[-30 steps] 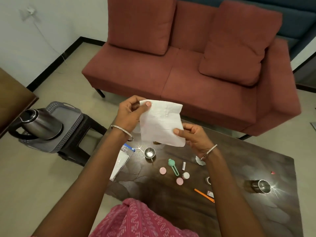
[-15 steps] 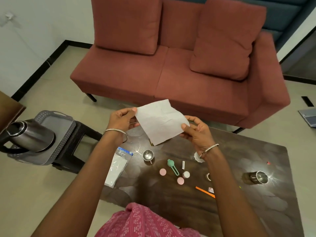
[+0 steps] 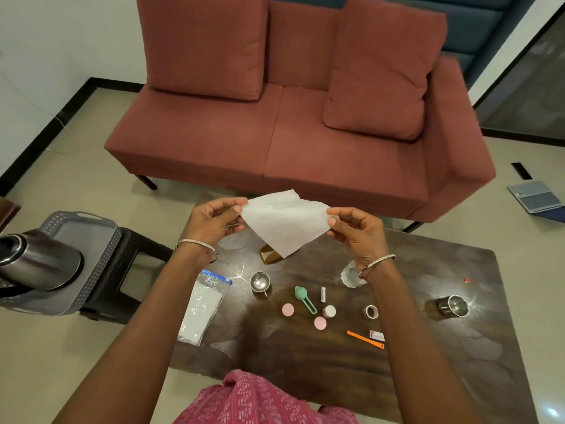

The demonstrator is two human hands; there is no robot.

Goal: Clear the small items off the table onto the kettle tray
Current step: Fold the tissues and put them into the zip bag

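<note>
A white paper napkin point(image 3: 286, 223) is stretched in the air above the far edge of the dark wooden table point(image 3: 336, 356). My left hand point(image 3: 214, 223) pinches its left corner and my right hand point(image 3: 357, 231) pinches its right corner. Below on the table lie a small steel cup point(image 3: 259, 281), a green spoon-like tool point(image 3: 305, 298), two pink caps point(image 3: 288, 309), a white-capped little bottle point(image 3: 329, 311), a tape roll point(image 3: 371, 311), an orange strip point(image 3: 365, 339) and a clear zip bag point(image 3: 203, 307). The grey kettle tray point(image 3: 97, 258) with a steel kettle point(image 3: 36, 264) stands on a stool at left.
A second steel cup point(image 3: 454, 306) stands at the table's right side and a clear glass point(image 3: 350, 275) sits behind my right wrist. A brown folded piece point(image 3: 269, 255) lies under the napkin. A red sofa point(image 3: 290, 133) is beyond the table. A laptop point(image 3: 535, 200) lies on the floor at right.
The napkin has been turned from upright to a wide, flatter spread. My hands have moved apart, each to an opposite corner. The view has shifted to the right.
</note>
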